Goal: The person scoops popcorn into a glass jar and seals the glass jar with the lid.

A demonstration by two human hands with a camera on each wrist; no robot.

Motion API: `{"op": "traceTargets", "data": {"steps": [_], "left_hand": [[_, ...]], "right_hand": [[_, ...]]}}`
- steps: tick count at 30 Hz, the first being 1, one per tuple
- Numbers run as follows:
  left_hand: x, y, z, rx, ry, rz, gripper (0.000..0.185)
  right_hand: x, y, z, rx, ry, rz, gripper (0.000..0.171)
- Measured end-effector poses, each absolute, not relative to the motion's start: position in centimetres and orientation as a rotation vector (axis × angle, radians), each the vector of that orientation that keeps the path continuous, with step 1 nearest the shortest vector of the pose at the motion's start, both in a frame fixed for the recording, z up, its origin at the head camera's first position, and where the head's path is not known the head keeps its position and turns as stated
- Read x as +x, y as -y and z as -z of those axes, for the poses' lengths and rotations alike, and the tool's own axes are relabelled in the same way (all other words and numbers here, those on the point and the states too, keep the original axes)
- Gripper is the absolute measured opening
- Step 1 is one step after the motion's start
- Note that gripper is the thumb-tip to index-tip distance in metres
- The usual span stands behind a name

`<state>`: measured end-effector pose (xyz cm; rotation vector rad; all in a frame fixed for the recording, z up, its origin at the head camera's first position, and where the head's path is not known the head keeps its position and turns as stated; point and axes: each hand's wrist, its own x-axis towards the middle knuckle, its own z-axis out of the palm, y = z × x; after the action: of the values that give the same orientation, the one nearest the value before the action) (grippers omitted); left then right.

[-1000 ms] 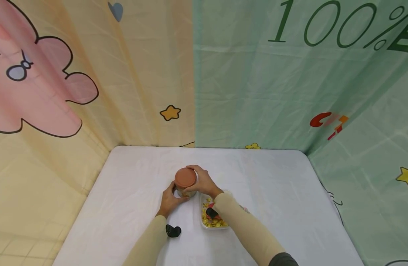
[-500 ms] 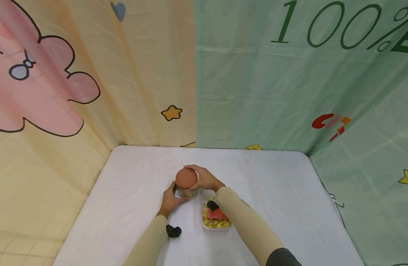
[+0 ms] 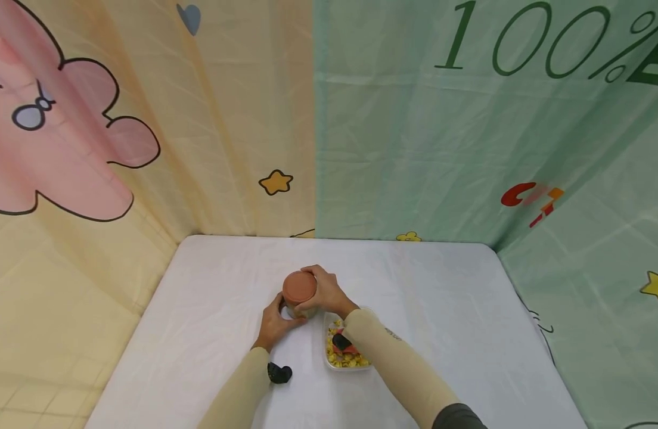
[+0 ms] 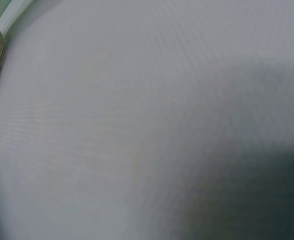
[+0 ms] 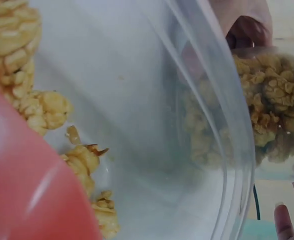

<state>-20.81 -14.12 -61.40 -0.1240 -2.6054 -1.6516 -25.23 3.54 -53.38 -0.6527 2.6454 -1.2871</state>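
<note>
A clear jar (image 3: 298,309) with a brown-orange lid (image 3: 299,286) stands on the white table (image 3: 447,310) near its middle. My left hand (image 3: 274,323) wraps round the jar's lower part from the near left. My right hand (image 3: 325,293) grips the lid from the right, fingers curled over its rim. The right wrist view shows the jar (image 5: 269,105) filled with yellow puffed pieces, seen through a clear tub wall (image 5: 222,125). The left wrist view is a blur of white cloth.
A clear plastic tub (image 3: 326,351) of yellow puffed snack with a red scoop (image 3: 348,348) in it sits under my right forearm, just near-right of the jar. Printed curtains wall in the table at the back and on both sides.
My right wrist swung out to the right, uncovering the red scoop, then came back over the tub. The jar and my left hand stayed put.
</note>
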Motion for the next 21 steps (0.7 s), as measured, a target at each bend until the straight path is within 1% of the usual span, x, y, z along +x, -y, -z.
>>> {"op": "traceTargets", "data": {"steps": [9, 13, 17, 21], "left_hand": [[-20.9, 14.2, 61.3, -0.122, 2.611, 1.662, 0.085], [-20.7, 14.0, 61.4, -0.123, 2.61, 1.659, 0.085], [-20.6, 13.9, 61.5, -0.11, 2.611, 1.654, 0.085], [-20.7, 13.9, 61.6, -0.113, 2.615, 1.627, 0.085]], "right_hand": [[-26.2, -4.3, 52.8, -0.78, -2.37, 1.365, 0.092], [-26.4, -4.5, 53.0, -0.744, -2.348, 1.387, 0.088], [-26.4, -4.4, 53.5, -0.678, -2.389, 1.398, 0.087], [-26.3, -4.2, 53.6, -0.674, -2.436, 1.425, 0.087]]}}
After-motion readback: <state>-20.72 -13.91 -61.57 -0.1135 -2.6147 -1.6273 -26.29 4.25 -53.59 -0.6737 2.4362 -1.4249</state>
